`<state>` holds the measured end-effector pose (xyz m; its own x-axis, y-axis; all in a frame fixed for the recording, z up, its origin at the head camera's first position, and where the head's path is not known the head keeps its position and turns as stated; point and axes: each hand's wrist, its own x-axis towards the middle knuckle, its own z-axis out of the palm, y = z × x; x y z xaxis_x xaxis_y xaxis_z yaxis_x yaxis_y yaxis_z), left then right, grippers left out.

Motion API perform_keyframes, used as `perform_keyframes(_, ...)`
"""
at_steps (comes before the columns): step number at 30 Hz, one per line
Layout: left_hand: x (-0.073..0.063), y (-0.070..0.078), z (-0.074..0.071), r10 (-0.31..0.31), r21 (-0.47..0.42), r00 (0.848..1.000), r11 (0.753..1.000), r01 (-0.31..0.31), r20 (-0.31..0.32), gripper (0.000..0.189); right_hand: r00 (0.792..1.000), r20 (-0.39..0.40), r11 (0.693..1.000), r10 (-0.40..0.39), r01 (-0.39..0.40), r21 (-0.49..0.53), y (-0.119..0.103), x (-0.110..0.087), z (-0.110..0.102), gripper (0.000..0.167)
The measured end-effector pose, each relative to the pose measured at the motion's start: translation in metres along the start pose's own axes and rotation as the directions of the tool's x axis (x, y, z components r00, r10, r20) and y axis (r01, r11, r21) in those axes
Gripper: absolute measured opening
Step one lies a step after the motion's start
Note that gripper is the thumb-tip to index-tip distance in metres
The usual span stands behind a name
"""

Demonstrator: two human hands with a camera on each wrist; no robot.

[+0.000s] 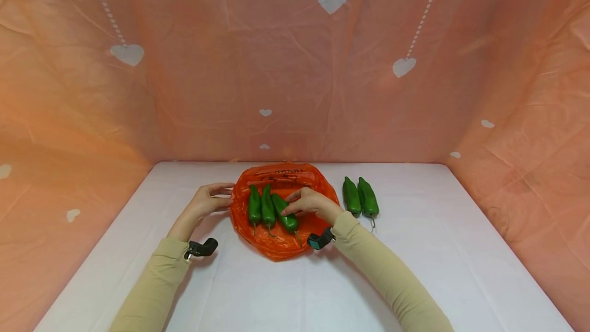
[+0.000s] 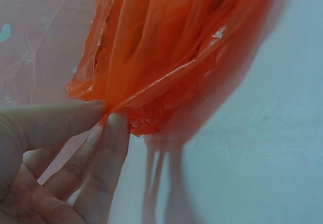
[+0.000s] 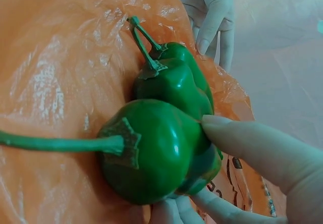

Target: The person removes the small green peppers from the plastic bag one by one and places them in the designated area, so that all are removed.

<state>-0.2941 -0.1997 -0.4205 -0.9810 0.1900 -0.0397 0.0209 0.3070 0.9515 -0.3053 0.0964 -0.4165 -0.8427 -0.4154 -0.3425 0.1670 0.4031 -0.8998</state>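
An orange plastic bag [image 1: 272,250] lies spread on the white table, with three green peppers side by side on it. My left hand [image 1: 205,203] is at the bag's left edge; in the left wrist view, thumb and finger pinch a gathered bit of the bag [image 2: 151,72]. My right hand [image 1: 315,203] reaches over the bag and grips the rightmost pepper [image 1: 288,219]. Seen from the right wrist, the thumb presses on one side of this pepper [image 3: 146,153] and fingers curl under the other. Its long stem points toward the bag's near side. Two more peppers [image 1: 268,209] lie alongside it.
Another two green peppers [image 1: 352,196] lie together to the right of the bag. The white table [image 1: 258,296] is enclosed by orange cloth walls [image 1: 295,86] with printed hearts at the back and both sides. Each wrist wears a black camera [image 1: 203,247].
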Motion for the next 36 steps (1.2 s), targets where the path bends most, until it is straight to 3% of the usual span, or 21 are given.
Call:
perform_keyframes(17, 0.0, -0.005, -0.002, 0.002, 0.005, 1.0, 1.0, -0.002, -0.005, 0.052, 1.0, -0.015, 1.0, -0.009, 0.009, 0.022, -0.001, -0.003, -0.004, 0.054)
perform_keyframes(24, -0.001, -0.003, -0.002, -0.001, -0.01, 1.0, 1.0, 0.001, 0.0, 0.053, 0.997, -0.064, 0.999, -0.037, 0.038, 0.014, -0.003, -0.006, -0.013, 0.054)
perform_keyframes(29, -0.001, -0.002, -0.001, 0.018, -0.031, 1.0, 0.999, -0.018, 0.02, 0.053, 0.998, -0.059, 0.996, -0.038, 0.043, 0.073, -0.007, -0.01, -0.021, 0.055)
perform_keyframes(36, -0.003, -0.001, -0.001, -0.01, 0.003, 1.0, 1.0, 0.01, 0.001, 0.054, 0.996, -0.077, 0.991, -0.036, 0.046, 0.127, -0.014, -0.019, -0.033, 0.056)
